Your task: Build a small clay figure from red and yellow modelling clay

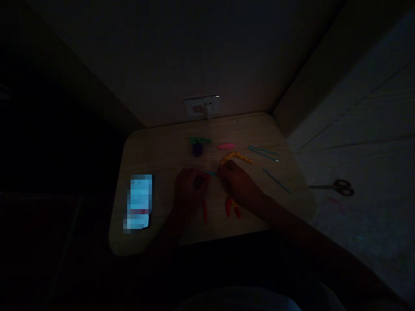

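Note:
The scene is very dark. My left hand [189, 185] and my right hand [238, 183] meet over the middle of a small wooden table [162, 147], fingers curled around a small teal clay piece [211, 174] held between them. Red clay strips [232, 208] lie just under my right wrist, and another red strip [205, 211] lies below my left hand. A yellow clay rope [236, 157] curves just beyond my right fingers. Farther back lie a pink clay lump [226, 146] and a green and purple clay shape [198, 145].
A lit phone [140, 201] lies on the table's left side. Thin teal sticks [264, 152] and another one [276, 180] lie at the right. Scissors [337, 187] rest on the light surface to the right. A wall socket [202, 106] sits behind the table.

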The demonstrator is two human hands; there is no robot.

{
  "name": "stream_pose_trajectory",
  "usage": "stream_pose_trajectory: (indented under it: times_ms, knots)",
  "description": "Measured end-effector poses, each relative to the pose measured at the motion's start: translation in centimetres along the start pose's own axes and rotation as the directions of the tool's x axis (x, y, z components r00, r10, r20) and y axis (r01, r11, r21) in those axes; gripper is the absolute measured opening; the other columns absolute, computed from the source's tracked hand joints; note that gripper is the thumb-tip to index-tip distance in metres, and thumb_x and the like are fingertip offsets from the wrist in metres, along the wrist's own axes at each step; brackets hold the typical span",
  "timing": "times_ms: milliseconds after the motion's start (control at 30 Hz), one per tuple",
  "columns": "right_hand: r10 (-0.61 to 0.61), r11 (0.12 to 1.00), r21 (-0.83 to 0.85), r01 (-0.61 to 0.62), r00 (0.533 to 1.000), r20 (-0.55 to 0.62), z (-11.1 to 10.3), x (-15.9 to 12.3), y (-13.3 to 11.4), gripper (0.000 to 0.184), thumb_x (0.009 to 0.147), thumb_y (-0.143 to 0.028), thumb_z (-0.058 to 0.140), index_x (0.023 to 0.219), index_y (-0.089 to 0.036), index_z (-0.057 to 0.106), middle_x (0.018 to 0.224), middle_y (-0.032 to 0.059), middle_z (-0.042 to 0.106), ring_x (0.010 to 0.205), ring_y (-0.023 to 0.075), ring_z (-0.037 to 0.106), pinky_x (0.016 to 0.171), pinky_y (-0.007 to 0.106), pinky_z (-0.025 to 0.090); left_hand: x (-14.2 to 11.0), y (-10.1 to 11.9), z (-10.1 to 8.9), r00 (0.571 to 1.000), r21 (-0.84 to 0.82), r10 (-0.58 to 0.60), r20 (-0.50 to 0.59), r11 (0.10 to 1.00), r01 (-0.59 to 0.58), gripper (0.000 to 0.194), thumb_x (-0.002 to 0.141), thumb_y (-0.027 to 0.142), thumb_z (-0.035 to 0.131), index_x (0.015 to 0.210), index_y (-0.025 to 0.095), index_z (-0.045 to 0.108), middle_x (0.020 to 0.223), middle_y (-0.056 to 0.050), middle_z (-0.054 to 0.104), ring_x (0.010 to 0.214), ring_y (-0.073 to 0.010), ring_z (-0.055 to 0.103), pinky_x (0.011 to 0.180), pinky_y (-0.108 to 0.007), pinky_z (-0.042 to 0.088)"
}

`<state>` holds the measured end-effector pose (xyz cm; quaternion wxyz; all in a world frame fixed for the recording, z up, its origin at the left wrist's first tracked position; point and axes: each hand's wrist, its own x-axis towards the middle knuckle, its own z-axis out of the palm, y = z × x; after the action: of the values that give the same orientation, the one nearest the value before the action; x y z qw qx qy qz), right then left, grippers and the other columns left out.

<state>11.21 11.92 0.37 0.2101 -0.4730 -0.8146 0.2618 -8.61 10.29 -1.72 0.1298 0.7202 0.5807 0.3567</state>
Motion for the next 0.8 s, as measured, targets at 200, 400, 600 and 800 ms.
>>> stream_pose_trajectory:
  times_ms: [200,400,600,800]
  knots:
    - [0.018,0.999,-0.048,-0.017,1.000,0.012,-0.21,-0.03,-0.04,0.032,0.090,0.000,0.043,0.107,-0.017,0.063,0.106,0.0113,0.058,0.093,0.0232,0.057,0.085,0.034,0.049,0.15,0.01,0.10,0.999,-0.018,0.043,0.019,0.999,-0.042,0.005,0.087,0.021,0.077,0.088,0.022,0.072,0.090,-0.002,0.074,0.088,-0.0227,0.067,0.086,-0.039,0.053]
    - [0.005,1.000,-0.010,-0.006,0.998,-0.060,-0.21,-0.13,0.25,0.031,0.090,0.000,0.043,0.106,-0.020,0.061,0.106,0.0103,0.058,0.095,0.0237,0.058,0.086,0.035,0.050,0.14,-0.07,0.14,0.997,-0.042,0.068,0.023,0.997,-0.067,0.005,0.087,0.020,0.077,0.088,0.023,0.073,0.090,-0.002,0.075,0.088,-0.0230,0.068,0.085,-0.040,0.053]
    - [-0.006,0.996,-0.085,0.009,0.999,0.040,-0.14,0.16,0.13,0.032,0.089,0.002,0.044,0.105,-0.019,0.063,0.103,0.0096,0.061,0.091,0.0212,0.058,0.084,0.032,0.050,0.11,-0.13,0.12,0.996,-0.039,0.087,0.003,0.995,-0.087,0.008,0.085,0.017,0.079,0.083,0.022,0.073,0.087,-0.002,0.076,0.086,-0.0229,0.068,0.084,-0.041,0.053]
    - [-0.019,0.996,-0.084,0.020,1.000,0.014,-0.59,0.49,0.12,0.028,0.093,-0.001,0.046,0.104,-0.017,0.066,0.103,0.0106,0.062,0.093,0.0217,0.059,0.086,0.032,0.050,0.10,-0.15,0.07,0.997,-0.012,0.062,0.045,0.998,-0.061,0.005,0.087,0.021,0.077,0.083,0.024,0.075,0.091,-0.003,0.077,0.090,-0.0246,0.069,0.087,-0.044,0.053]
